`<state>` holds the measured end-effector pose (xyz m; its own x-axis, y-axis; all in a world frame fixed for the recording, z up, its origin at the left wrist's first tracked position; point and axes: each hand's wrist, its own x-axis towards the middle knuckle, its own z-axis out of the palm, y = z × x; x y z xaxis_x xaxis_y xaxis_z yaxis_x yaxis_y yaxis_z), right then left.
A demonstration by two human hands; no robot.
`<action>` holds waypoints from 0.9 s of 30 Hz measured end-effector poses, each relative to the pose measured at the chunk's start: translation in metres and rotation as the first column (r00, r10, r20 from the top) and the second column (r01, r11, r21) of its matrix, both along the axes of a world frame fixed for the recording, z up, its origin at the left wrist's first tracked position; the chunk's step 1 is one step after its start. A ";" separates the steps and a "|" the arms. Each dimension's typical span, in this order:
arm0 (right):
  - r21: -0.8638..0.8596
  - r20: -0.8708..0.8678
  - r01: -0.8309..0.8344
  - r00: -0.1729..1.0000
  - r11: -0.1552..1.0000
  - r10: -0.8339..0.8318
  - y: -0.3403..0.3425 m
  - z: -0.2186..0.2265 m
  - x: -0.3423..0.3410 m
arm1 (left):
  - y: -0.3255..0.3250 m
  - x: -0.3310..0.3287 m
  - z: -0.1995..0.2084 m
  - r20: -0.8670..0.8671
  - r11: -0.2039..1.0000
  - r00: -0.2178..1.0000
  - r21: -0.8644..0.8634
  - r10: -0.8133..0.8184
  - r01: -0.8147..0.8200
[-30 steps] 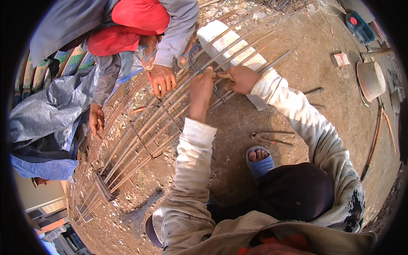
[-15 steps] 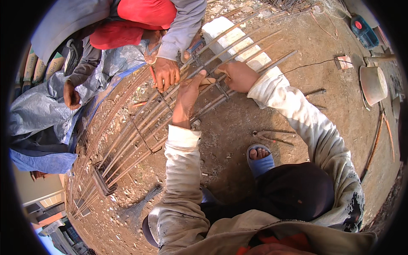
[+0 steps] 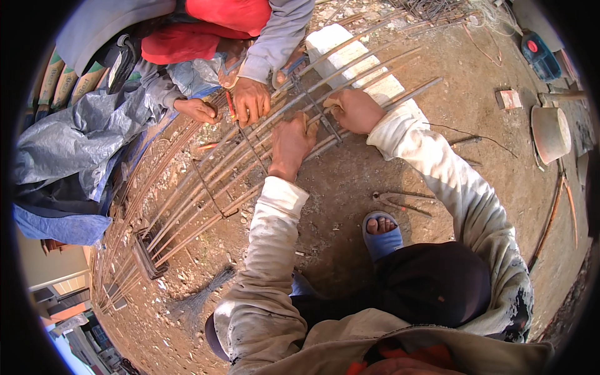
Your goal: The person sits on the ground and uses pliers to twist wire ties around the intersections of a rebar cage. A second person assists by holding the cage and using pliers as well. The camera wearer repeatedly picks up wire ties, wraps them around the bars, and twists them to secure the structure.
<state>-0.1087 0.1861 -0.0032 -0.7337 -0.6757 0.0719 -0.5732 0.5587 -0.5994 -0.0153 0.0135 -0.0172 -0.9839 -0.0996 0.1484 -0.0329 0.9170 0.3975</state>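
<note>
My left hand (image 3: 292,145) is closed around the steel bars of a rebar cage (image 3: 232,161), just left of a square stirrup (image 3: 317,107). Right of that stirrup, my right hand (image 3: 355,112) is closed in a pinch at the bars, its fingertips partly hidden. A thin dark wire (image 3: 478,135) trails out from beside my right cuff. Across the cage, a co-worker's one hand (image 3: 251,101) rests at the bars by a red-handled tool (image 3: 230,106); their other hand (image 3: 197,110) hovers farther left.
A white block (image 3: 350,57) lies under the cage's right end. Pincers (image 3: 403,201) lie near my sandalled foot. Loose tie wires (image 3: 203,295) are at lower left, bundled stirrups (image 3: 147,257) at the cage's left end. A bucket (image 3: 551,133) and a blue jug (image 3: 540,55) are at right.
My left hand has moved slightly right and down, its thumb now tucked in. The trailing wire has swung downward. The co-worker's free hand has moved right, toward the bars. The view has shifted slightly.
</note>
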 end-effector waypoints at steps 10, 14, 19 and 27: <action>-0.087 0.089 0.035 0.996 0.996 -0.027 -0.004 -0.001 0.003 | -0.008 -0.017 0.016 0.358 0.701 0.926 0.629 0.122 -0.336; -0.091 0.086 0.024 0.996 0.996 -0.016 0.000 -0.002 0.006 | -0.010 -0.021 0.002 0.393 0.430 0.897 0.788 0.201 -0.441; -0.081 0.128 -0.012 0.991 0.997 0.023 0.007 -0.003 0.002 | 0.004 -0.017 0.005 0.310 0.336 0.908 0.854 0.283 -0.397; 0.019 0.047 -0.067 0.997 0.998 0.066 0.001 -0.001 0.001 | 0.014 -0.015 0.003 0.113 0.429 0.910 0.854 0.400 -0.295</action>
<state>-0.1074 0.1874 -0.0043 -0.6894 -0.7240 0.0245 -0.5816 0.5330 -0.6145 -0.0302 0.0280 -0.0141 -0.8222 -0.5562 -0.1207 -0.1836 0.0586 0.9812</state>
